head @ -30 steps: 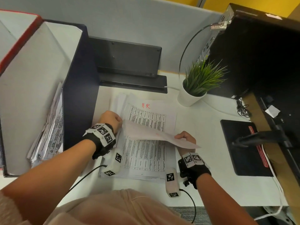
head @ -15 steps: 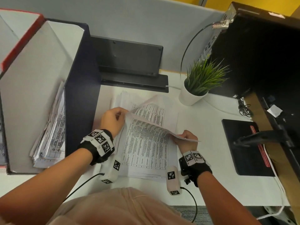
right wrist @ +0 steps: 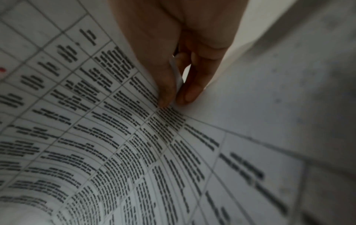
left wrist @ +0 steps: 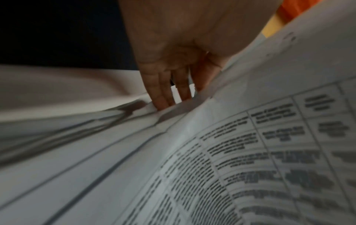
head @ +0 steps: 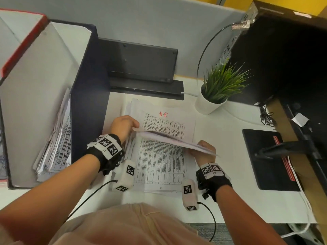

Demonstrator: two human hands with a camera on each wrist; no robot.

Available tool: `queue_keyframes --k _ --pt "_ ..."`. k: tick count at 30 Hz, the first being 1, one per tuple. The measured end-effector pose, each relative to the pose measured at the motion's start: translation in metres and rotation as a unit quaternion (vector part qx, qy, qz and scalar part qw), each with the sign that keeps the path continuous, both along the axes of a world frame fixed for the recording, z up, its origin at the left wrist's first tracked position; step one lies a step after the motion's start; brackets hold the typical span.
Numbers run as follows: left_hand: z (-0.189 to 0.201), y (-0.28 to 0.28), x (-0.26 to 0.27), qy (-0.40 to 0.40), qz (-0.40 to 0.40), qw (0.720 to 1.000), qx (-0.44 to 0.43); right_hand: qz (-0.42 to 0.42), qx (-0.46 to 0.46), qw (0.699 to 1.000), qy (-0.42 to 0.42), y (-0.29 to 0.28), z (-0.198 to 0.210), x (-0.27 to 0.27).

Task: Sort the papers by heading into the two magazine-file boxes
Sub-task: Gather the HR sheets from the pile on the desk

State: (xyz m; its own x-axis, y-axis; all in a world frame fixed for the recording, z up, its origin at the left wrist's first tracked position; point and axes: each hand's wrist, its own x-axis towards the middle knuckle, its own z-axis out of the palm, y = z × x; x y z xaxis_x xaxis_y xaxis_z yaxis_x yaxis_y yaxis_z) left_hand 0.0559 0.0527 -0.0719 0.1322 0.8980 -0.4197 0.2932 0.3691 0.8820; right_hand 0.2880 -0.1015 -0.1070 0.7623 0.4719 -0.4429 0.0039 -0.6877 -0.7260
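A stack of printed papers (head: 159, 167) lies on the white desk, and the sheet showing on top has "HR" (head: 163, 114) written in red. Above it a lifted sheet (head: 174, 141) spans between my hands. My left hand (head: 123, 127) pinches its left corner, while my right hand (head: 203, 151) pinches its right edge between thumb and finger (right wrist: 187, 91). In the left wrist view my fingers (left wrist: 165, 91) reach down to the stack beside the raised sheet (left wrist: 269, 114). The dark blue file box (head: 88, 103) at left holds papers (head: 58, 142). A red-edged box (head: 23, 41) stands behind it.
A potted plant (head: 217, 92) stands right of the stack's far end. A black device (head: 141, 64) leans on the back wall. A large black box (head: 283, 59) and a black pad (head: 269, 160) fill the right side.
The lifted paper curled up half a second ago and hid the HR heading; now it lies flatter and lower, and the heading shows again. Both hands stayed at the stack's sides.
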Motion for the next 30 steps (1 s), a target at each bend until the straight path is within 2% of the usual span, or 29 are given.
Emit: queue_keyframes --k 2,3,5,7,10,13,17,21,22,26,30 --pt "-0.003 0.009 0.001 0.046 0.024 0.998 -0.033 0.043 0.057 0.997 -0.025 0.008 -0.003 -0.007" --pt "-0.004 0.012 0.001 0.090 0.015 0.995 -0.044 0.065 0.055 0.996 -0.030 0.013 0.005 -0.014" --pt "-0.006 0.015 0.000 0.198 -0.038 0.978 -0.056 0.068 0.111 0.990 -0.053 0.005 0.001 -0.010" --pt "-0.003 0.014 0.000 0.259 -0.076 0.961 -0.064 0.066 0.101 0.992 -0.045 0.010 0.000 -0.014" --pt "0.001 0.013 0.006 0.301 -0.102 0.945 -0.071 0.089 0.093 0.990 -0.064 0.012 -0.004 -0.011" --pt "-0.002 0.009 0.012 0.281 -0.101 0.953 -0.056 0.101 0.041 0.991 -0.077 0.013 -0.005 -0.012" --pt "-0.007 0.004 0.011 0.278 -0.093 0.956 0.018 0.125 0.015 0.988 -0.088 0.016 -0.002 -0.014" --pt "-0.013 0.005 0.008 0.264 -0.091 0.958 0.069 0.087 0.056 0.994 -0.025 0.012 0.004 -0.011" --pt "-0.015 0.005 0.007 0.260 -0.089 0.958 0.081 0.091 0.053 0.994 -0.033 0.012 0.006 -0.011" --pt "-0.016 0.001 0.008 0.186 -0.058 0.970 0.147 0.081 0.088 0.991 -0.064 0.015 0.009 -0.013" --pt "-0.016 -0.001 0.007 0.138 -0.052 0.974 0.172 0.075 0.055 0.996 -0.004 0.012 0.007 -0.009"
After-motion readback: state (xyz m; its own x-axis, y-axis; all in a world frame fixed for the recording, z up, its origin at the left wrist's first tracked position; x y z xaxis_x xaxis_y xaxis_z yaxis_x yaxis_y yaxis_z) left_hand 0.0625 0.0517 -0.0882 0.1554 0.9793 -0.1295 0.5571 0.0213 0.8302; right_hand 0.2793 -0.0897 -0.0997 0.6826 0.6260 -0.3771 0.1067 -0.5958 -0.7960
